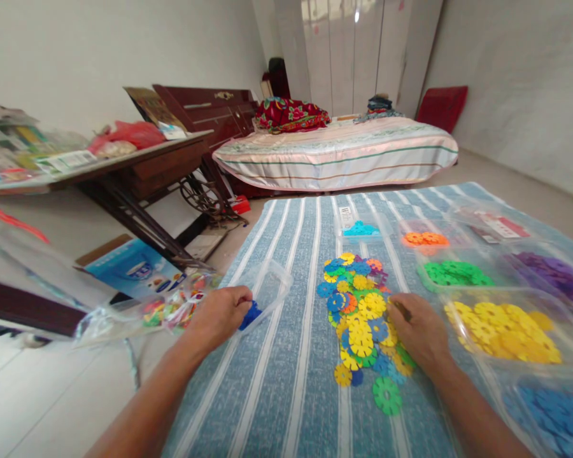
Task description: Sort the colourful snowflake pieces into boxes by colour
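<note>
My left hand point(224, 312), its fingers pinched closed, is at the near left side of a clear plastic box point(279, 280) with dark blue notched discs point(251, 316) in it. What the fingers hold is hidden. A mixed pile of plastic notched discs point(360, 331), mostly yellow and blue, lies mid-table. At its right edge my right hand point(417, 327) is closed, with something small and dark between thumb and fingers that I cannot make out. Nearest me in the pile lies a green disc point(387, 395).
On the right stand clear boxes of yellow discs point(503, 331), green discs point(458, 273), purple discs point(554, 273), orange discs point(424, 239) and blue discs point(558, 413). A box of light blue discs point(361, 229) stands farther back. Beyond the striped cloth point(291, 254) is a bed point(334, 156).
</note>
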{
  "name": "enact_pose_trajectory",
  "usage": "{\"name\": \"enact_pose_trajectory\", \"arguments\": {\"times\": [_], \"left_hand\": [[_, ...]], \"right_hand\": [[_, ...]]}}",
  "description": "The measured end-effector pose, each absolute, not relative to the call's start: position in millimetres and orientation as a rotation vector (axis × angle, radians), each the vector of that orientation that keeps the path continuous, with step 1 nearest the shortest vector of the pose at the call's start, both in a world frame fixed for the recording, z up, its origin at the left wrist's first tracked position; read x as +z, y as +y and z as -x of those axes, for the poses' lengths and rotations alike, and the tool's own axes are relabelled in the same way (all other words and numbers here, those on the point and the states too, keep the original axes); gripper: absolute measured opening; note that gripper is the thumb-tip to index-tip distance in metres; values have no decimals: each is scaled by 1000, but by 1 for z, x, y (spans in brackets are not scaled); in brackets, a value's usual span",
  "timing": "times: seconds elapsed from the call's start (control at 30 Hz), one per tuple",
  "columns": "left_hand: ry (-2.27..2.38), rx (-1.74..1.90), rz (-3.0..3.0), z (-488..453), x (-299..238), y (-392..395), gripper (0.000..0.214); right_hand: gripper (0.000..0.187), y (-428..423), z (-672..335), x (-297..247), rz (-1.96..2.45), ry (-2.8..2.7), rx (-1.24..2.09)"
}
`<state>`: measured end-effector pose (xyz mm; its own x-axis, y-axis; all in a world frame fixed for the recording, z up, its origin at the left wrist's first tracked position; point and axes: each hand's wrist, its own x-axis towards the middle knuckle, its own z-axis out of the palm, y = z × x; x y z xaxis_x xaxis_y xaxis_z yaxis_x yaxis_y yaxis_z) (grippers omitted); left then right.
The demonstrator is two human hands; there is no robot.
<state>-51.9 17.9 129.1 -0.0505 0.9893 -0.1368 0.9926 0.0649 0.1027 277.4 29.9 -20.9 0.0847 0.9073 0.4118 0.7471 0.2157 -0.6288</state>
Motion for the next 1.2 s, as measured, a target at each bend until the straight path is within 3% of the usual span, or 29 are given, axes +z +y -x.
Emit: {"name": "enact_pose_trajectory", "arguments": {"times": [0.23,0.37,0.47,0.57,0.67,0.87,1.2], "left_hand": [[2302,-185,-2012,68,121,23,17],[2482,20,-2056,56,127,18,22],[2194,163,-2182,34,128,11,23],[1727,83,-2228,2,116,-1,23],[1539,-54,-2242,-33,95,-15,18],[1552,-134,-2267,-69,63,-32,18],[1589,-99,-2185,-71,57,-35,12]], "right_hand": [[25,31,-279,-22,1558,-1712,250],[24,31,-278,-19,1564,-1705,234],[22,32,-279,-18,1576,-1699,248],[20,32,-279,-18,1569,-1692,253],[20,32,-279,-18,1558,-1692,242],[21,33,-279,-19,1548,-1686,207],[21,32,-279,-16,1563,-1692,207]]}}
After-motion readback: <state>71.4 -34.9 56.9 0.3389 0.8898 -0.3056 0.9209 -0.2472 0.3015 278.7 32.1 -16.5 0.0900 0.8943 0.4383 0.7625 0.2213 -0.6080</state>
